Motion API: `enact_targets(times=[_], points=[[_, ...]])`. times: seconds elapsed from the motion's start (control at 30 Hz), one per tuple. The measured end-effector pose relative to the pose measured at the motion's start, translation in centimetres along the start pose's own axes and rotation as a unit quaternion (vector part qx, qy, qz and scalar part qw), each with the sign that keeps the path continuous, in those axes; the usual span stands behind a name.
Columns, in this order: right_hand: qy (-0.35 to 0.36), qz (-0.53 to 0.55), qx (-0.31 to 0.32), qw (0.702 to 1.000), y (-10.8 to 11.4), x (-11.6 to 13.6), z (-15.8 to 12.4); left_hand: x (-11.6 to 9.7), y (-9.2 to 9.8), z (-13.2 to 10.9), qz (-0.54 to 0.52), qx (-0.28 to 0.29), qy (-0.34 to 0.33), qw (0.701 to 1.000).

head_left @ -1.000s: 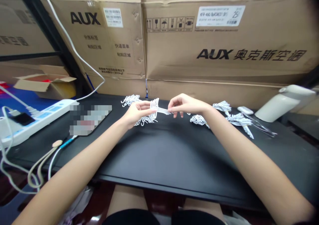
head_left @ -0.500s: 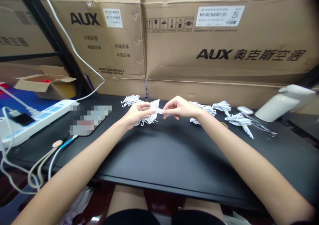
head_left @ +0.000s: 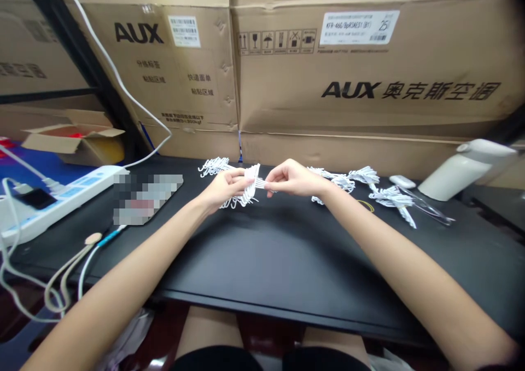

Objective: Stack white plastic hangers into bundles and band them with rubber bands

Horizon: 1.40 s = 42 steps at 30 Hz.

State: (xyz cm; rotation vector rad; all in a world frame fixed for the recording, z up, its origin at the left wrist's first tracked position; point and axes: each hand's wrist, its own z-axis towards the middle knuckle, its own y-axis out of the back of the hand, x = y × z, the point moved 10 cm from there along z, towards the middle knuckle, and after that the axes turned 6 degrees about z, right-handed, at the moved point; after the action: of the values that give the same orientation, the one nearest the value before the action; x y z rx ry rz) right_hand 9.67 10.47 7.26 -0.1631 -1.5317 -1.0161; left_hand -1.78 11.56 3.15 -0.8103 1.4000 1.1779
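Observation:
Over the black tabletop (head_left: pixel 262 250), both hands are on a bundle of thin white hooks (head_left: pixel 251 175). My left hand (head_left: pixel 223 187) has its fingers closed around the fanned, hooked part. My right hand (head_left: pixel 290 178) pinches the straight ends at the right, its thumb against the fingers. More white hooks (head_left: pixel 213 166) lie behind my left hand, and others (head_left: pixel 237 201) show just below it. Right of my right hand are further bunches of white hooks (head_left: pixel 342 181), partly covered by the forearm, and another bunch (head_left: pixel 391 197) farther right.
Large cardboard boxes (head_left: pixel 369 114) stand along the back. To the left are a white power strip (head_left: pixel 82 190), a blurred-out flat object (head_left: pixel 147 198) and looped cables (head_left: pixel 61 283). To the right are a pale bottle (head_left: pixel 455 174), a small white case (head_left: pixel 402 181) and glasses (head_left: pixel 432 209).
The right hand's fingers have drawn in slightly, and less of the bundle shows to the right of them. The bundle's fanned part leans a little differently. Both hands keep their hold.

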Motion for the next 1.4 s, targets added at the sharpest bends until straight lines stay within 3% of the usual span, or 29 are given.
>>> enact_targets(times=[0.23,0.63,1.0,1.2,1.27,1.4], points=[[0.017,0.031,-0.035,0.999,0.0,0.2,0.2,-0.7,-0.1,0.1,-0.013,-0.006,-0.029,0.999],[0.030,0.042,-0.046,0.998,-0.8,-0.3,0.7,-0.5,-1.3,-0.3,-0.031,0.014,0.017,0.999],[0.075,0.008,-0.047,0.996,-2.1,0.6,0.7,-1.3,-1.1,-0.5,0.050,-0.002,-0.014,0.999],[0.054,0.024,-0.052,0.997,-2.8,-0.2,1.0,-1.4,-0.6,-0.3,0.078,-0.002,-0.007,0.997],[0.045,0.051,-0.082,0.994,-2.4,-0.8,1.2,-1.2,-0.1,-0.2,0.073,-0.015,-0.003,0.997],[0.029,0.069,-0.201,0.977,-0.1,-2.7,1.2,-1.1,2.0,0.3,0.016,-0.082,-0.009,0.996]])
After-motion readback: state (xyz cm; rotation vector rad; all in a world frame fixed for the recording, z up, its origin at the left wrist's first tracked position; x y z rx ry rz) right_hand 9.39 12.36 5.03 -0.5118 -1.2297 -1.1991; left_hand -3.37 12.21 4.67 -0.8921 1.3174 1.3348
